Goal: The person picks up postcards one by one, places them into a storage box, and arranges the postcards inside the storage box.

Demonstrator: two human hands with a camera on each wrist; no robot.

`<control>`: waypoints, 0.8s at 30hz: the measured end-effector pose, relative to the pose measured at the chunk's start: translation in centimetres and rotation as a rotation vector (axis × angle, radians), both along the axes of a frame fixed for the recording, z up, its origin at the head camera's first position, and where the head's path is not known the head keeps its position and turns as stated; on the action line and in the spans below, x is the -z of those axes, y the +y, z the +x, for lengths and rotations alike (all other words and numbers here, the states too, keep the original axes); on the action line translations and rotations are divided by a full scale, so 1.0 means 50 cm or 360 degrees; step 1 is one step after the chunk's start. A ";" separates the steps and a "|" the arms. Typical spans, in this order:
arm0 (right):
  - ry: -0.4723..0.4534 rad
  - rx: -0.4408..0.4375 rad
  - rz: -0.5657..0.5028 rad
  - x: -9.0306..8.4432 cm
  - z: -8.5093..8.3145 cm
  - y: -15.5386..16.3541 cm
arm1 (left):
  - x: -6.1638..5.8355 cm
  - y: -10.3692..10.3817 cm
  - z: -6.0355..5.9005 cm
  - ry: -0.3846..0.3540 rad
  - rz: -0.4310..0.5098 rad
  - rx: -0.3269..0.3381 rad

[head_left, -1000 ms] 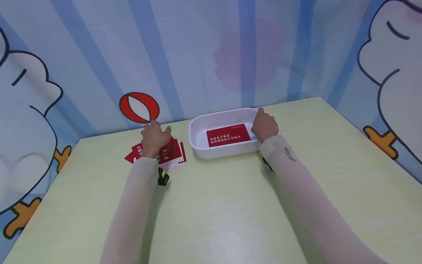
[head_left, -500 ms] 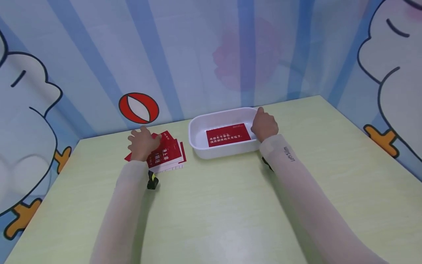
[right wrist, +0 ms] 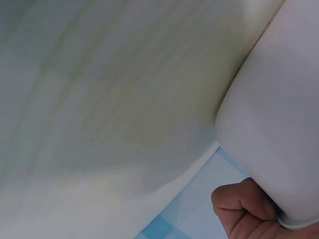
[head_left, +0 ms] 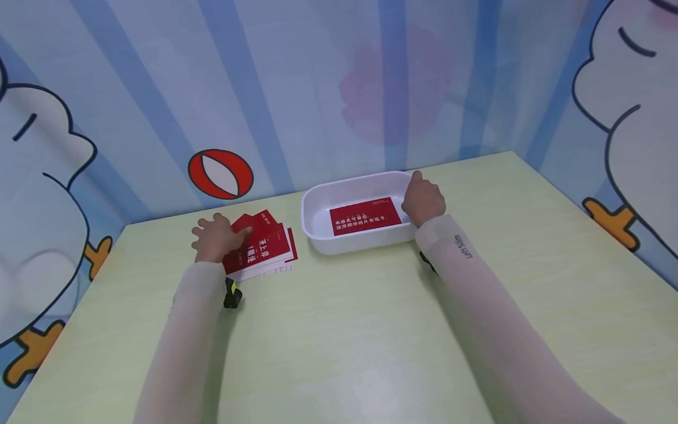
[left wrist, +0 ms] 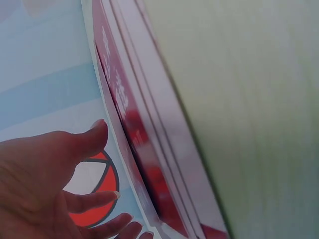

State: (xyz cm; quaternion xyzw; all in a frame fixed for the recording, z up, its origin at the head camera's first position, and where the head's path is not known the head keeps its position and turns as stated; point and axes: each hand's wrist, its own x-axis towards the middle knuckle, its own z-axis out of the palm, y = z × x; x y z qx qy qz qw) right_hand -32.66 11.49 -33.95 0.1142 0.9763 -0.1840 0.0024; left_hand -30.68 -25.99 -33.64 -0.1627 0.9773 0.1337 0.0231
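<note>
A fanned stack of red and white cards (head_left: 263,250) lies on the table, left of a white tray (head_left: 349,244). My left hand (head_left: 219,235) rests on the stack's left edge, thumb toward the top card. In the left wrist view the left hand (left wrist: 50,184) has its fingers spread and relaxed beside the card stack (left wrist: 144,149). One red card (head_left: 364,216) lies flat inside the tray. My right hand (head_left: 424,203) grips the tray's right end; the right wrist view shows the right hand (right wrist: 244,206) curled over the rim of the tray (right wrist: 279,124).
The yellow-green table (head_left: 344,330) is bounded at the back and sides by cartoon-printed walls, with a red and white ball picture (head_left: 220,174) behind the cards. A black wrist mount (head_left: 232,292) sits under my left forearm.
My left hand has slid left and back across the card stack, from its far side to its left edge. The right hand and the tray have stayed put.
</note>
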 end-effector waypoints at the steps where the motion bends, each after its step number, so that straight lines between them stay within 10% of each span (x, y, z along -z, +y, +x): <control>1: 0.0002 0.0000 0.0001 0.000 0.001 0.000 | 0.001 -0.003 0.001 -0.0014 -0.0004 -0.0001; 24: 0.0027 0.0005 0.0003 0.007 -0.004 -0.009 | 0.015 -0.050 0.000 -0.0106 0.0145 -0.0042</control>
